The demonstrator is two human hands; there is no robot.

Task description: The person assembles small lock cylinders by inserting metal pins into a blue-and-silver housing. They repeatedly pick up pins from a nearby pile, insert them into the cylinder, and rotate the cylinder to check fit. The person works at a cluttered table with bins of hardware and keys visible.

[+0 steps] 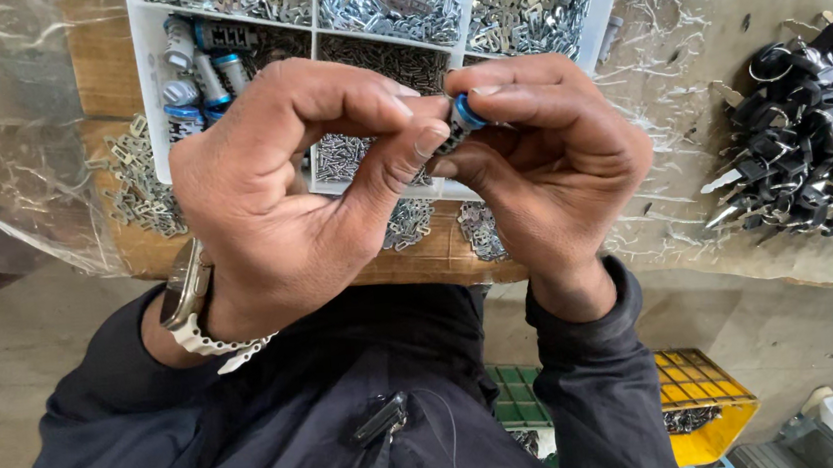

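- White compartment tray (151, 97): cut off at the top edge, its middle hidden behind both hands; holds small metal parts.
- Black keys (810, 144): heap, cut off at the right edge.
- Left hand (282, 190): fingers curled, thumb and forefinger pinching the blue-ringed cylinder (459, 123).
- Right hand (550, 157): clenched around that cylinder, mostly hiding it above the tray.
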